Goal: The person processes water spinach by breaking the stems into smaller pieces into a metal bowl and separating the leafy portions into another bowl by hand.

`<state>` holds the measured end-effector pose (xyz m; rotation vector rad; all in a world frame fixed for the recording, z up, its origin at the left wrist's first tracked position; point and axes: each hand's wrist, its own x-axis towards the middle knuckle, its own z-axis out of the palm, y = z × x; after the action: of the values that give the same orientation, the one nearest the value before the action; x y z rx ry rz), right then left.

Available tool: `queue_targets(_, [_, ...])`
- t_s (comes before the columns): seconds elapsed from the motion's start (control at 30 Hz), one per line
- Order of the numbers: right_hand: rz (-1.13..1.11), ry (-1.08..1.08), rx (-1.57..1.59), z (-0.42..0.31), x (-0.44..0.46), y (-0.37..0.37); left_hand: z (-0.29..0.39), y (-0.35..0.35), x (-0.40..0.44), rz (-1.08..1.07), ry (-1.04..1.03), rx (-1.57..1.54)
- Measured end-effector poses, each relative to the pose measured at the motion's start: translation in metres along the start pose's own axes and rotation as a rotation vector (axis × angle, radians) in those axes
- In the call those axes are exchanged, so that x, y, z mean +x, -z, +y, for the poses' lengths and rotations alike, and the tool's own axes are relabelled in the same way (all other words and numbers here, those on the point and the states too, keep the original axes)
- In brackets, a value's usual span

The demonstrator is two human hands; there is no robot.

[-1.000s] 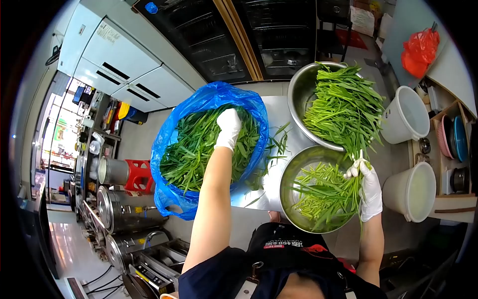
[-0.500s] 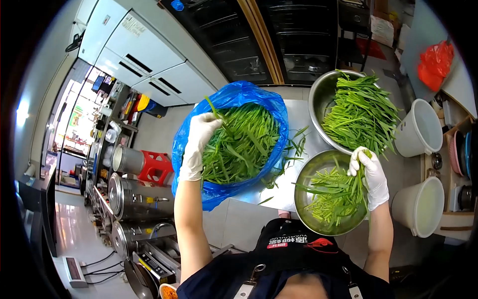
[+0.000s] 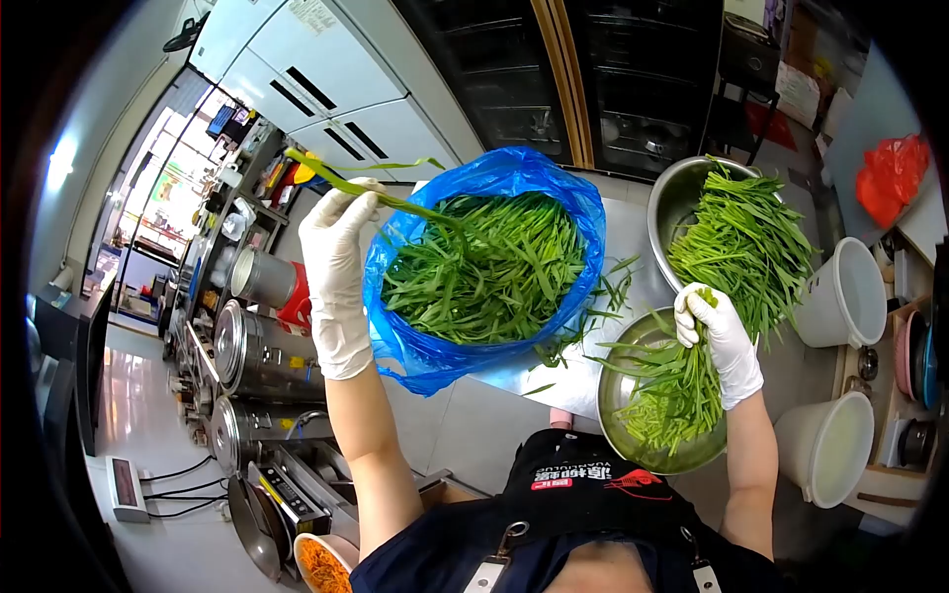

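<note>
From here the bowl (image 3: 346,553) of orange shreds (image 3: 321,568) at seven o'clock is cut off below — the fridge label (image 3: 312,14) at eleven too small to read — and the right hand (image 3: 718,341) at three hides part of its greens (image 3: 698,372)

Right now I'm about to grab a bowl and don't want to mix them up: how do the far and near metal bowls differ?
The far bowl holds long, leafy greens; the near bowl holds shorter, paler pieces. Greens spill over the far bowl's rim, while the near bowl's pieces lie inside. Both are round and metal.
</note>
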<state>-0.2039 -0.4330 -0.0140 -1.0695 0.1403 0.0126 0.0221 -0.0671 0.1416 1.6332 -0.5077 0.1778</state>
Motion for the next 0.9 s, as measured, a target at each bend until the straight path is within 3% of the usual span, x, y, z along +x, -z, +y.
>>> queue_targets(0.23, [0.018, 0.016, -0.09, -0.009, 0.001, -0.004, -0.014, 0.006, -0.008, -0.078, -0.027, -0.297])
queue_targets(0.47, [0.075, -0.012, -0.55, -0.014, 0.012, -0.048, -0.073, -0.02, -0.063, -0.136, 0.03, -0.248])
queue_targets(0.57, [0.034, 0.115, -0.715, 0.006, 0.022, -0.07, -0.088, -0.028, -0.088, -0.158, 0.016, -0.275])
queue_targets(0.63, [0.036, 0.31, -0.867, 0.022, 0.03, -0.082, -0.103, -0.023, -0.101, -0.157, 0.078, -0.314])
queue_targets(0.73, [0.007, 0.396, -1.034, 0.036, 0.041, -0.095, -0.108, -0.021, -0.113, -0.09, 0.102, -0.343])
queue_targets(0.9, [-0.008, 0.4, -1.028, 0.044, 0.061, -0.102, -0.103, -0.016, -0.118, 0.004, 0.136, -0.404])
